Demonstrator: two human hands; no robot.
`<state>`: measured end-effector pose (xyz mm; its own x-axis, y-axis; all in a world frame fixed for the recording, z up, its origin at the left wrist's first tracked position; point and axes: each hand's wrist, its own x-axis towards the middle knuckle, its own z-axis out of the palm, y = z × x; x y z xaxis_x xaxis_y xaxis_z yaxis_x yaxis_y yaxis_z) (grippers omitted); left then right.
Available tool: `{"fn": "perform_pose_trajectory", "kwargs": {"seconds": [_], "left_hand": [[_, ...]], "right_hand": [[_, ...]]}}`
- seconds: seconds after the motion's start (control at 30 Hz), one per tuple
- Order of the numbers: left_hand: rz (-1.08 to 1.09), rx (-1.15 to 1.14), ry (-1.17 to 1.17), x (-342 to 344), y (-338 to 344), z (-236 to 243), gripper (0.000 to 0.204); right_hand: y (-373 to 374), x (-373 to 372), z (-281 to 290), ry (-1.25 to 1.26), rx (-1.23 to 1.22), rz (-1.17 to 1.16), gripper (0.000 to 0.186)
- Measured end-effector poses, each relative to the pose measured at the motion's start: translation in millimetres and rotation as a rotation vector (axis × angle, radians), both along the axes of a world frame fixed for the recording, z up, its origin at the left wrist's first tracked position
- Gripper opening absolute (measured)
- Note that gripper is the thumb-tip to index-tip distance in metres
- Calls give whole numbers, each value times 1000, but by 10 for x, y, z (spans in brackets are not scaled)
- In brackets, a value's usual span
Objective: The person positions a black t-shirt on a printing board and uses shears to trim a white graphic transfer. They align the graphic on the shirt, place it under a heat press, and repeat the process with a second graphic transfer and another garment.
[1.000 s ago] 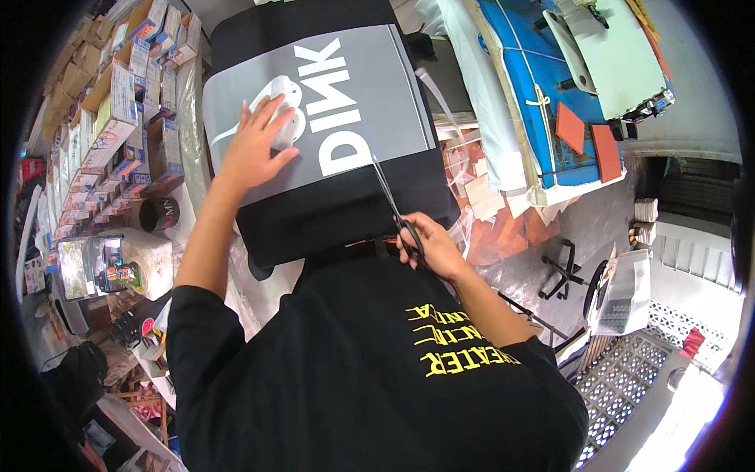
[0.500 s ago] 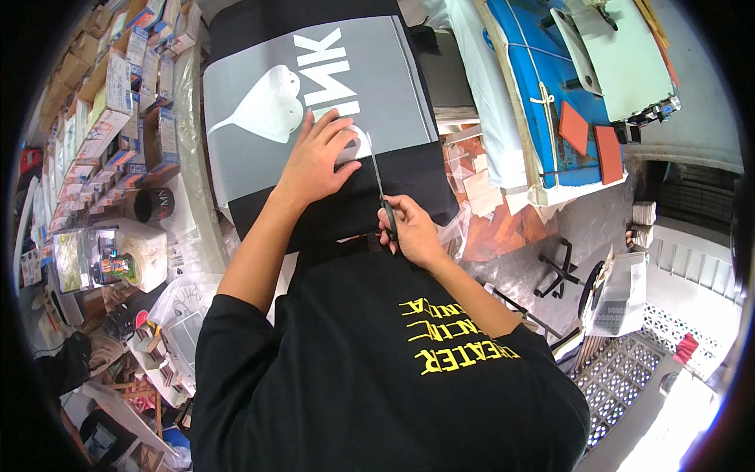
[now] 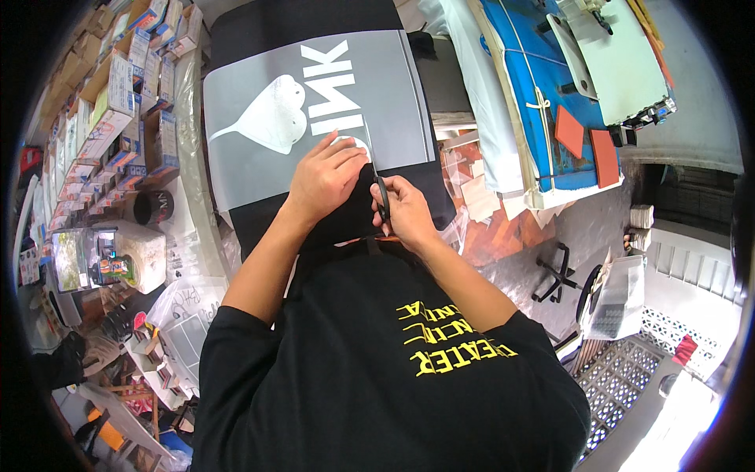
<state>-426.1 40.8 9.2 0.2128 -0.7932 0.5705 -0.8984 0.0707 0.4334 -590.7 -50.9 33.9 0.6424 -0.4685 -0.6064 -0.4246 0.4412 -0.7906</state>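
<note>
A grey translucent sheet [image 3: 244,86] with large white letters and a white heart-like figure with a tail [image 3: 267,118] lies over a black padded surface [image 3: 275,220]. Near the sheet's lower edge, my left hand [image 3: 326,179] rests flat with fingers stretched over a white letter. Just right of it, my right hand [image 3: 405,214] grips a pair of scissors [image 3: 382,197] with dark handles. Their thin blades point away from me into the sheet, right beside the lettering. How far apart the blades stand is hard to make out.
On the right stands a blue-topped table [image 3: 527,94] with two orange-red pieces [image 3: 605,157] and a white machine panel. Stacked cardboard boxes [image 3: 110,102] line the left. Paper scraps [image 3: 478,198] lie on the floor, with a chair base [image 3: 557,275] farther right.
My right hand and the scissors have moved forward along the sheet. The sheet appears slightly lower in view, and my left hand has drawn a little closer with its fingers less spread.
</note>
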Motion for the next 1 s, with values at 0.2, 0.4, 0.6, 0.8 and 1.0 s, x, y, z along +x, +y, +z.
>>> {"fn": "perform_pose_trajectory", "kwargs": {"seconds": [0.2, 0.4, 0.6, 0.8, 1.0], "left_hand": [[28, -37, 38, -67, 23, 29, 18], [39, -72, 75, -143, 57, 148, 17], [17, -62, 78, -187, 154, 217, 17], [-12, -85, 99, -257, 269, 343, 17], [-13, -93, 74, -289, 348, 376, 17]], "right_hand": [[25, 44, -60, -4, -10, -16, 28], [-82, 181, -70, -37, -19, -31, 32], [-149, 190, -77, -27, -40, -29, 32], [-222, 287, -56, -55, -70, -34, 24], [-221, 356, -24, -19, -90, -35, 24]]}}
